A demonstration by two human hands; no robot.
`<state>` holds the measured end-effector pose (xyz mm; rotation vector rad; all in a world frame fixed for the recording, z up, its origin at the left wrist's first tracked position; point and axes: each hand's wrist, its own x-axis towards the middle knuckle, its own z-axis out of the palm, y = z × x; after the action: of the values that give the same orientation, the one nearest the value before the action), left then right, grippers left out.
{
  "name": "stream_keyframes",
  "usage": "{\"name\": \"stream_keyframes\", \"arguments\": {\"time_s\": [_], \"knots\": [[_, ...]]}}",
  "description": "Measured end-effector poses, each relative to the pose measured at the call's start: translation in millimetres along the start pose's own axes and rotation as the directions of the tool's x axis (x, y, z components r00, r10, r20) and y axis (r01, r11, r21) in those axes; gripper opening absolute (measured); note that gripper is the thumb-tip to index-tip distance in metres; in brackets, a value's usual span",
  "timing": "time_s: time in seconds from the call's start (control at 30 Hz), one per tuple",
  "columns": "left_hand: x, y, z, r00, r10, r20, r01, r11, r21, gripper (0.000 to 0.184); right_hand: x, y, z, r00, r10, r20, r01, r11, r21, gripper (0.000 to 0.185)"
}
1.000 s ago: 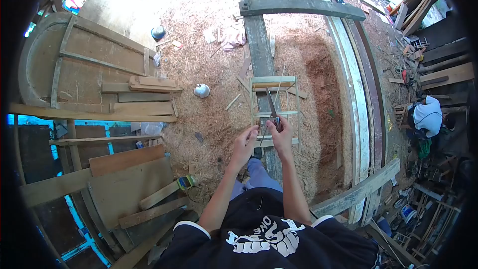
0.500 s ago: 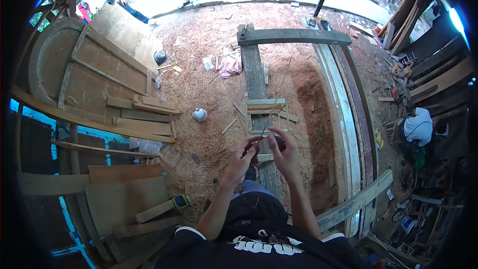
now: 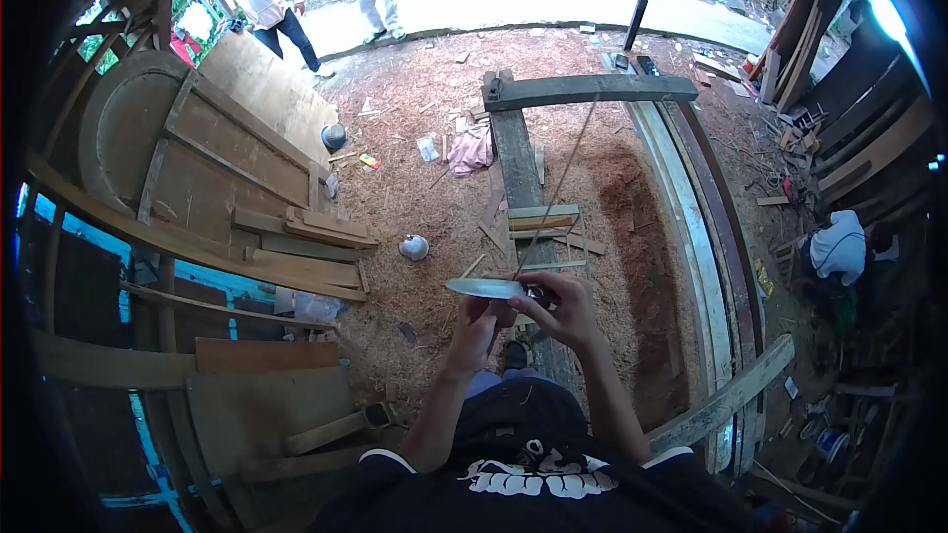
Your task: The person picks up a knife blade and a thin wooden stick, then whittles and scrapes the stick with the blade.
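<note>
My right hand [image 3: 565, 311] is closed round the dark handle of a knife. The broad pale knife blade [image 3: 484, 288] points left, flat over the fingertips of my left hand [image 3: 482, 321]. Fingers of my left hand are closed on a thin strip [image 3: 559, 186], which rises from behind the blade and slants up to the right; its lower end is hidden. Below and beyond my hands a small light wood frame [image 3: 543, 222] stands over a long dark plank [image 3: 515, 153].
Long boards [image 3: 691, 237] run along the right, with a crossbeam [image 3: 602, 89] at the far end. Wooden panels [image 3: 237, 158] and planks fill the left. A metal dome [image 3: 414, 247] lies on the shavings. A crouching person [image 3: 839, 249] is at right; two people stand at the back.
The knife blade has swung from pointing forward to pointing left, across my left hand. The view has tilted up, showing more of the people at the back.
</note>
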<state>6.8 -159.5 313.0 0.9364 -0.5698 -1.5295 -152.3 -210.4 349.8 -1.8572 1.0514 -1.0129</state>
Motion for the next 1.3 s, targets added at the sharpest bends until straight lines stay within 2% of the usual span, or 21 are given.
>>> {"name": "stream_keyframes", "arguments": {"time_s": [0.1, 0.2, 0.3, 0.4, 0.5, 0.6, 0.73, 0.83, 0.93, 1.03, 1.13, 1.17, 1.2, 1.23, 1.27, 1.3], "knots": [[-13.1, 5.1, -5.5, 0.995, 0.027, 0.099, -0.028, 1.000, 0.009, 0.027, -9.6, 5.4, 5.1, 0.998, -0.066, -0.019, 0.067, 0.998, 0.017, 0.036], [-24.0, 11.2, -10.2, 0.990, -0.019, 0.140, 0.022, 1.000, -0.021, 0.028, -14.7, -5.7, 4.5, 0.989, -0.149, -0.024, 0.145, 0.983, -0.111, 0.039], [-34.6, 12.9, -14.9, 0.989, -0.078, 0.126, 0.084, 0.996, -0.042, 0.028, -21.6, -12.3, 7.9, 0.979, -0.199, -0.041, 0.190, 0.969, -0.161, 0.038], [-47.5, 19.5, -15.4, 0.985, -0.132, 0.113, 0.137, 0.990, -0.041, 0.027, -33.3, -18.2, 14.2, 0.982, -0.174, -0.071, 0.154, 0.963, -0.219, 0.036], [-60.2, 24.7, -17.3, 0.985, -0.131, 0.109, 0.140, 0.987, -0.080, 0.026, -41.6, -26.0, 21.0, 0.980, -0.195, -0.046, 0.172, 0.934, -0.314, 0.041], [-73.7, 28.5, -24.5, 0.983, -0.163, 0.083, 0.170, 0.982, -0.079, 0.025, -49.7, -37.6, 28.5, 0.960, -0.267, -0.082, 0.223, 0.910, -0.348, 0.036], [-94.5, 36.9, -31.9, 0.983, -0.170, 0.061, 0.176, 0.978, -0.111, 0.019, -60.1, -45.0, 37.8, 0.957, -0.277, -0.080, 0.228, 0.898, -0.375, 0.036], [-104.1, 34.5, -54.3, 0.966, -0.065, 0.251, 0.109, 0.981, -0.162, 0.013, -67.5, -47.9, 42.2, 0.956, -0.273, -0.109, 0.214, 0.900, -0.381, 0.036], [-116.6, 40.2, -53.7, 0.985, -0.132, 0.113, 0.146, 0.981, -0.127, 0.011, -73.3, -54.3, 52.1, 0.947, -0.300, -0.110, 0.233, 0.884, -0.405, 0.035], [-123.4, 30.7, -66.1, 0.982, -0.140, 0.124, 0.163, 0.966, -0.200, 0.014, -82.6, -57.8, 61.6, 0.938, -0.321, -0.134, 0.238, 0.873, -0.425, 0.033], [-152.8, 44.8, -72.4, 0.952, -0.112, 0.286, 0.178, 0.960, -0.216, 0.017, -90.7, -39.5, 59.3, 0.818, -0.395, -0.417, 0.181, 0.867, -0.465, 0.031], [-162.3, 37.3, -81.5, 0.951, -0.137, 0.279, 0.199, 0.958, -0.208, 0.020, -95.7, -40.4, 39.9, 0.885, 0.052, -0.462, -0.117, 0.987, -0.113, 0.030], [-173.4, 24.2, -94.4, 0.948, -0.163, 0.273, 0.221, 0.955, -0.199, 0.023, -98.0, -51.1, 20.2, 0.900, -0.084, -0.427, -0.084, 0.929, -0.359, 0.030], [-179.1, 18.9, -99.4, 0.945, -0.187, 0.270, 0.243, 0.951, -0.191, 0.026, -96.7, -58.5, 7.6, 0.909, -0.210, -0.359, -0.044, 0.810, -0.585, 0.030], [-182.4, 15.4, -99.7, 0.956, -0.237, 0.174, 0.258, 0.960, -0.109, 0.026, -93.9, -61.6, 9.6, 0.891, -0.261, -0.372, -0.007, 0.811, -0.586, 0.031], [-184.1, 16.9, -95.8, 0.964, -0.217, 0.152, 0.229, 0.971, -0.064, 0.025, -93.9, -65.9, 16.7, 0.871, -0.305, -0.386, 0.022, 0.809, -0.588, 0.031]]}}
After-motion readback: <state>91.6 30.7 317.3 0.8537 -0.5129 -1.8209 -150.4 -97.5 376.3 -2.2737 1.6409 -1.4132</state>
